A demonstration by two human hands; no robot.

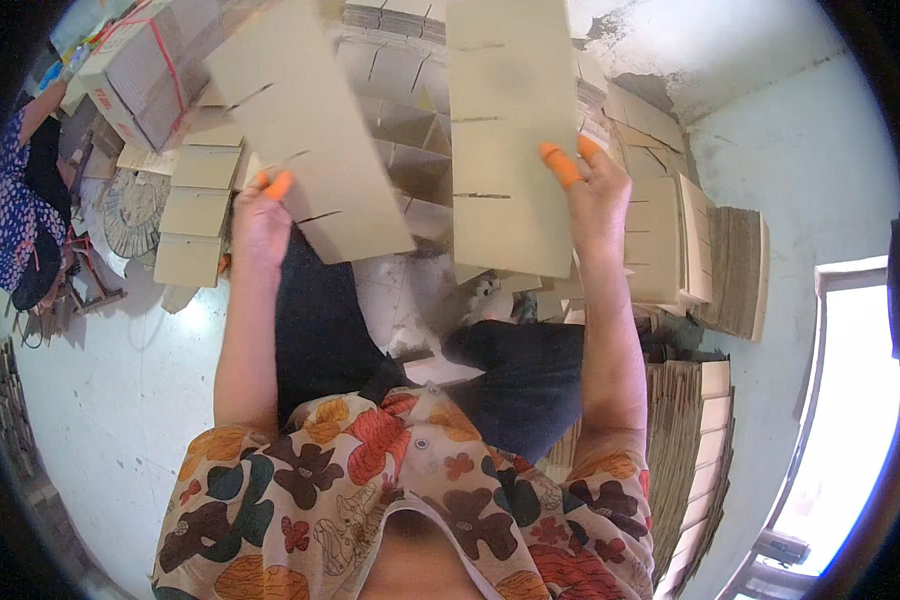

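My left hand (264,215), with orange finger covers, is closed on the edge of a long slotted cardboard strip (315,130) tilted to the left. In my right hand (600,195), also with orange covers on the fingers, a second slotted cardboard strip (510,150) stands nearly upright in view, gripped at its right edge. The two strips are apart, and each has several short dark slits cut in from one side. Between and behind them shows a cardboard divider grid (400,155), partly hidden.
Slotted cardboard sheets (195,215) lie at the left, below a carton (140,80) tied with red string. Stacks of cardboard (735,270) stand at the right, with another tall stack (685,450) beside my right arm. Another person (25,220) is at the far left.
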